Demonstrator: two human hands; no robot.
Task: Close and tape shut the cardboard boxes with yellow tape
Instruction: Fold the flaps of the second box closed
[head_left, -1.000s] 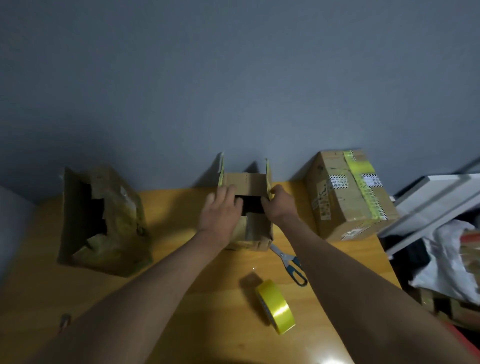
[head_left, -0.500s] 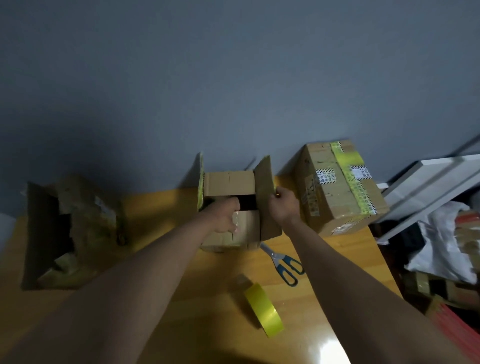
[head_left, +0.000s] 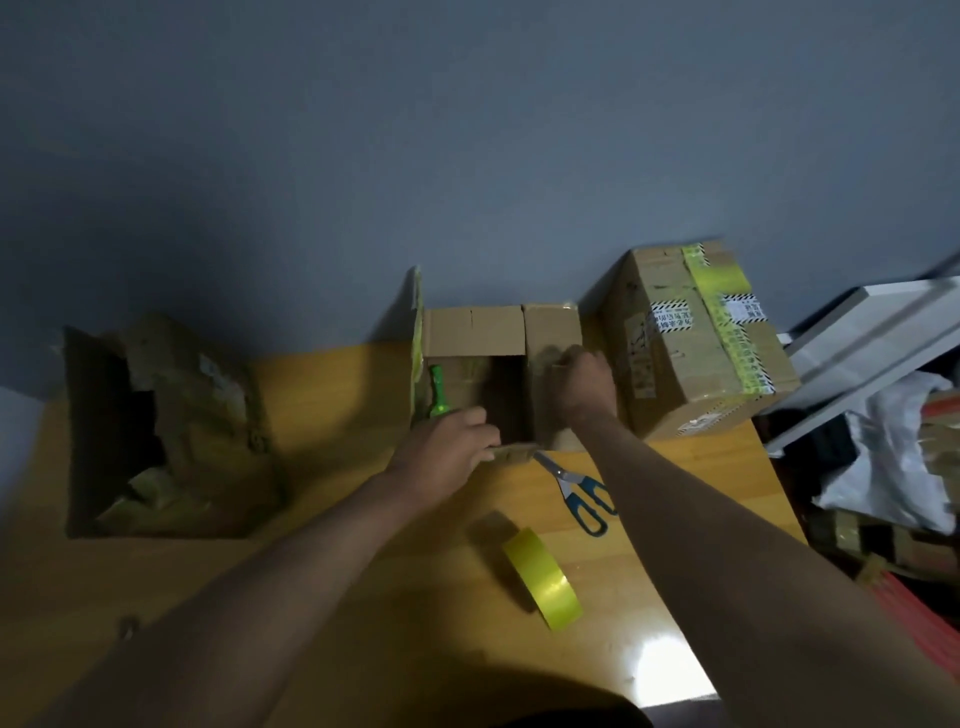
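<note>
Nearest on the wooden table (head_left: 322, 597): yellow tape roll (head_left: 543, 578), standing on edge, untouched, well apart from both hands. Just past it and to the right, scissors (head_left: 579, 491) with blue handles lying flat, blade tips pointing at the near corner of the open box, close to it; contact not clear.

Left hand (head_left: 447, 454): fingers curled over the near flap/edge of the open cardboard box (head_left: 498, 374), thumb side toward the opening. It grips the near edge; exact finger wrap is partly hidden by the back of the hand.

Right hand (head_left: 584, 384): fingers curled round the right flap of the same box, pinching it near the top edge. That flap is folded partway inward, tilted, not flat.

Box sits mid-table toward the far edge, top open, interior dark. Left flap stands upright with a yellow tape strip along its edge. Far flap also upright. A green object (head_left: 437, 392) sticks up inside along the left wall; can't tell what it is.

Right of it, just beside: a sealed box (head_left: 696, 343), yellow tape strip over the top and down the front, printed labels on it.

Far left: a battered open box (head_left: 171, 426) on its side, opening facing left, well apart from the hands.

Behind everything: grey wall (head_left: 467, 156). Off the table's right edge: a white board (head_left: 872, 332) and white bag (head_left: 893, 467), blurred.
</note>
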